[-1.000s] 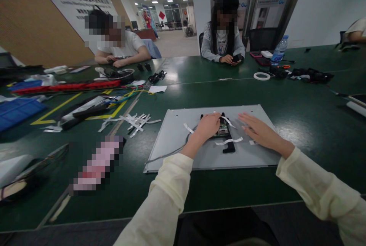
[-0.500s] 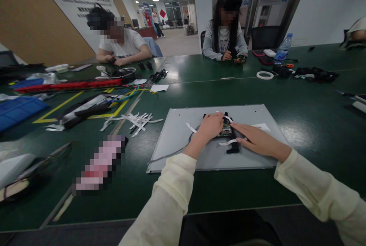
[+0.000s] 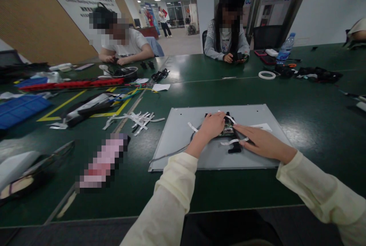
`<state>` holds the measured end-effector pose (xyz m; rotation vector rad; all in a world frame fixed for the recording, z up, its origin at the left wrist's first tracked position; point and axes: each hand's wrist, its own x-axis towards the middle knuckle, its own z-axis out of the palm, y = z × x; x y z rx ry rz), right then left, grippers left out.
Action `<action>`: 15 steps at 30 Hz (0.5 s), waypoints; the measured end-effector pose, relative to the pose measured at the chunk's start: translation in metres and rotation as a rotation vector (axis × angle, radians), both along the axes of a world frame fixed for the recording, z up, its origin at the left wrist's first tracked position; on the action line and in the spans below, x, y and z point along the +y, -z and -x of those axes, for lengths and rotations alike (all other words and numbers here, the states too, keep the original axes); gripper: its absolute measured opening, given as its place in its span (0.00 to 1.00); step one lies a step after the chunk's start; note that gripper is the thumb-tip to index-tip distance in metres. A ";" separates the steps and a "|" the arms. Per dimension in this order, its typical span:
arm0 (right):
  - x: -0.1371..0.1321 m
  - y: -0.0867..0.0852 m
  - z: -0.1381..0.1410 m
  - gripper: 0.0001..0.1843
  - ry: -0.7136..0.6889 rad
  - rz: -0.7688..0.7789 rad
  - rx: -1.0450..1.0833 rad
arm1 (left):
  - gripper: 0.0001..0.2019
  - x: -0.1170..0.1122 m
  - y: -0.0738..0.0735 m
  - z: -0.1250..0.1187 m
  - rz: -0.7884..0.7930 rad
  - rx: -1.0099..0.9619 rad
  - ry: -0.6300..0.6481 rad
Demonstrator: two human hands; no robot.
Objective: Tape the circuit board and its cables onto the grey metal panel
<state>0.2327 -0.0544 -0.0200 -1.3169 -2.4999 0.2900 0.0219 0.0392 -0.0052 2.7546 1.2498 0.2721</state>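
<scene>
A grey metal panel [image 3: 177, 131] lies flat on the green table in front of me. At its middle sits a small circuit board [image 3: 228, 128] on a black bracket [image 3: 235, 147], with white tape strips [image 3: 232, 141] across it. My left hand [image 3: 213, 125] rests curled on the board's left side, its fingers pressing down. My right hand [image 3: 257, 141] lies flat with fingers stretched, fingertips on a tape strip beside the bracket. A grey cable [image 3: 171, 152] runs from the board off the panel's left edge.
Loose white tape strips [image 3: 137, 118] lie left of the panel. Cables, a red bar [image 3: 71, 84] and a blue tray [image 3: 17, 109] crowd the far left. Two people sit across the table. A tape roll [image 3: 266, 74] and water bottle [image 3: 284, 51] stand at the back right.
My right hand has moved left from the panel's right side onto the tape strip by the bracket. My left hand stays on the board.
</scene>
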 end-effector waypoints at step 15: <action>-0.001 -0.004 -0.003 0.30 0.072 0.089 0.111 | 0.20 -0.001 -0.001 0.000 -0.003 0.034 -0.051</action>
